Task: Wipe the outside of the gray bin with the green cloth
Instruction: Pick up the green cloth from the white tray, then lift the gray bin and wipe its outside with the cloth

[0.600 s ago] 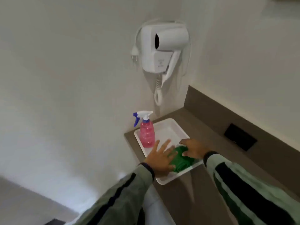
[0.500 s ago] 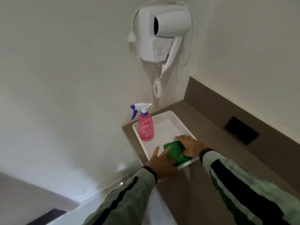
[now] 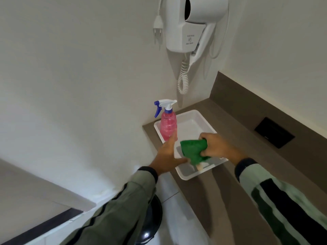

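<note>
My right hand [image 3: 218, 147] grips the folded green cloth [image 3: 193, 150] and holds it just above the white tray [image 3: 196, 175] on the brown counter. My left hand [image 3: 169, 154] is flat and open at the tray's left rim, fingers pointing toward the pink spray bottle [image 3: 168, 125]. Below my left sleeve a dark round object [image 3: 150, 220] with a glossy top shows on the floor, mostly hidden by the arm; I cannot tell whether it is the bin.
The spray bottle stands in the tray's far left corner. A white wall-mounted hair dryer [image 3: 194, 23] with a coiled cord hangs above. The brown counter [image 3: 230, 191] runs right, with a black socket plate [image 3: 274, 132] on its backsplash. White walls close the corner.
The cloth has come up off the tray floor in my right hand. My left hand slid off the cloth to the tray's left rim. The view tilted down.
</note>
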